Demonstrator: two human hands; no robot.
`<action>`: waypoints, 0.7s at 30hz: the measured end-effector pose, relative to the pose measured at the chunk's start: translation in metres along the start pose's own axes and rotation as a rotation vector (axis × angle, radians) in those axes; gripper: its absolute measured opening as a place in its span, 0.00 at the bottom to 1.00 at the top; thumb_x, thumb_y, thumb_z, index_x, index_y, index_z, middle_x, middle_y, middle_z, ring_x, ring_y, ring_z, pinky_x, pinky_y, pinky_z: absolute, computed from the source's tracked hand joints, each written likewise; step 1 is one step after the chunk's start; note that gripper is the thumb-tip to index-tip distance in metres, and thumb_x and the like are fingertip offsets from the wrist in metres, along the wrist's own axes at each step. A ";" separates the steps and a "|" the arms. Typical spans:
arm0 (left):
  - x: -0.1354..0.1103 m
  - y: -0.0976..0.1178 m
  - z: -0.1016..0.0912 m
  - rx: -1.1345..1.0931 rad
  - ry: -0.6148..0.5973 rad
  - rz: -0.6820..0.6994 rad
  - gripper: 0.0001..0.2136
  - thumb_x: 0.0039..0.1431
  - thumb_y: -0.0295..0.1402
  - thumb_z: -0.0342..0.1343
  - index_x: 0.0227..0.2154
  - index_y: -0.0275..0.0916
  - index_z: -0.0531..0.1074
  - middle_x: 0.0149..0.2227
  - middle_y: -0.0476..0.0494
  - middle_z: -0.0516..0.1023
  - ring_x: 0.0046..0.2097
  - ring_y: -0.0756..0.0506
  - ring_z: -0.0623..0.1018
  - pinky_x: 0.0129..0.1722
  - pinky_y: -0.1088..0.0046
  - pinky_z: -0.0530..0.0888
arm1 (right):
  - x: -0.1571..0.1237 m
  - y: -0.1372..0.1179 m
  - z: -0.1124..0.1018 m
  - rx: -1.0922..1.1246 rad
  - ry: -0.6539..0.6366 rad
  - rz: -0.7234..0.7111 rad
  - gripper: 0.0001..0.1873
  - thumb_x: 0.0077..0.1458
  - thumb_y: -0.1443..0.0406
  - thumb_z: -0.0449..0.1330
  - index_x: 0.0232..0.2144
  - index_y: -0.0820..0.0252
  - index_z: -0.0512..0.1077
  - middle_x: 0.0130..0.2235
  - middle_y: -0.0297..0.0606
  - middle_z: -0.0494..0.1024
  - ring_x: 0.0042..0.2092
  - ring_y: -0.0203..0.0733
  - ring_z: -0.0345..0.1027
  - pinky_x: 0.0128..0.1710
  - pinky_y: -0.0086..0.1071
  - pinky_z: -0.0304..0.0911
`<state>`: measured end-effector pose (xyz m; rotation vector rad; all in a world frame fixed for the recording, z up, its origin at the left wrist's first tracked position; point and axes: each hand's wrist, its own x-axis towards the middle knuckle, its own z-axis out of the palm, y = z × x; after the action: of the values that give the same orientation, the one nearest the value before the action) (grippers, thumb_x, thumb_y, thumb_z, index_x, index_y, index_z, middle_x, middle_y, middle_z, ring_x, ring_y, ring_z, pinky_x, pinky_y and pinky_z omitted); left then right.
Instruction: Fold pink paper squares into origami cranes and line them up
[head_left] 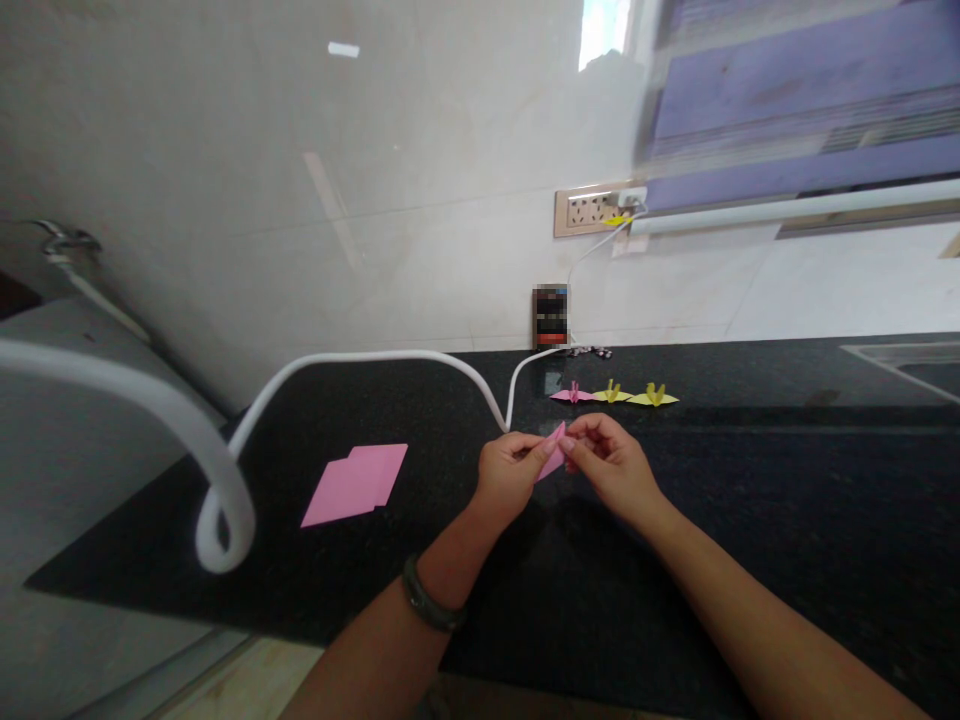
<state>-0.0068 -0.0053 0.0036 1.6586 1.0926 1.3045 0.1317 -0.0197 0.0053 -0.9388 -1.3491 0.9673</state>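
A small piece of folded pink origami paper [551, 464] is held just above the dark countertop, between both hands. My left hand [511, 468] pinches its left side, thumb on top. At its upper right edge, my right hand [607, 462] pinches the paper between thumb and index finger, the other fingers curled. Part of the paper is hidden behind the fingers. Just beyond the hands stand a pink paper crane [574, 394] and two yellow paper cranes [654, 397] in a row. Off to the left lie flat pink paper sheets [356, 483], overlapping one another.
A thick white hose or cable [360, 356] loops across the left of the black countertop [450, 570]. Against the tiled wall leans a phone-like device [551, 317], its cord running up to a wall socket [592, 208]. A sink edge [900, 350] shows at the far right.
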 end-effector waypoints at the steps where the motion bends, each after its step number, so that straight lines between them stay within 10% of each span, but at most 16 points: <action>1: 0.000 0.001 0.000 0.011 -0.002 0.011 0.11 0.46 0.38 0.54 0.26 0.35 0.74 0.25 0.44 0.74 0.27 0.49 0.72 0.26 0.75 0.67 | 0.000 0.000 0.000 -0.007 0.002 -0.007 0.10 0.45 0.61 0.58 0.30 0.59 0.63 0.23 0.31 0.66 0.23 0.32 0.61 0.23 0.28 0.60; 21: -0.001 0.004 0.000 0.047 -0.017 0.027 0.10 0.46 0.37 0.53 0.25 0.35 0.75 0.24 0.44 0.75 0.27 0.49 0.72 0.27 0.75 0.67 | 0.000 0.000 0.000 -0.056 0.034 0.038 0.11 0.45 0.59 0.57 0.25 0.62 0.67 0.22 0.34 0.69 0.23 0.32 0.61 0.23 0.28 0.59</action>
<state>-0.0063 -0.0078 0.0067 1.7215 1.1014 1.2889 0.1313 -0.0199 0.0057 -1.0224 -1.3400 0.9429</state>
